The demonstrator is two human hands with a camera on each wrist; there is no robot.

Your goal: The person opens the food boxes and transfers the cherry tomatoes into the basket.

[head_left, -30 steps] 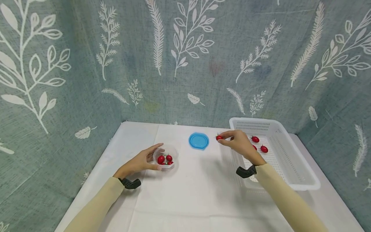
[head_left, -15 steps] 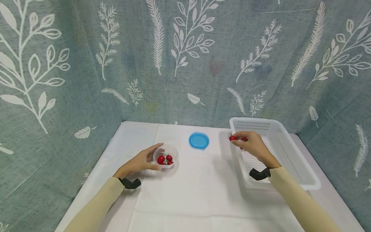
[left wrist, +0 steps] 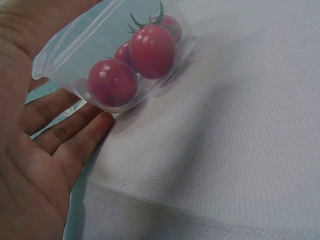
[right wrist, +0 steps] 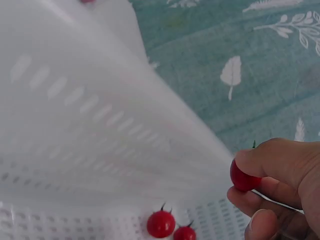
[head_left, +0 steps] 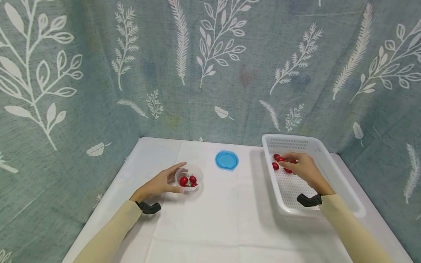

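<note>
In the head view my left hand (head_left: 159,183) spans the side of a clear plastic container (head_left: 198,171), thumb on one side and fingers on the other. Several red cherry tomatoes (left wrist: 152,51) with green stems lie inside it. Over the far left part of a white perforated basket (head_left: 335,182), my right hand (head_left: 304,168) pinches a cherry tomato (right wrist: 244,177) between thumb and fingers. Other cherry tomatoes (right wrist: 161,223) lie on the basket floor beneath, partly hidden by that hand in the head view.
A round blue lid (head_left: 227,160) lies on the white-covered table (head_left: 210,219) between container and basket. Behind the table hangs a grey-green curtain (head_left: 197,120) with white leaf prints. The basket's raised rim (head_left: 274,186) stands left of my right hand.
My right hand has carried the cherry tomato rightward from beside the blue lid, over the basket's rim, into the space above the basket. The left hand and container have stayed in place.
</note>
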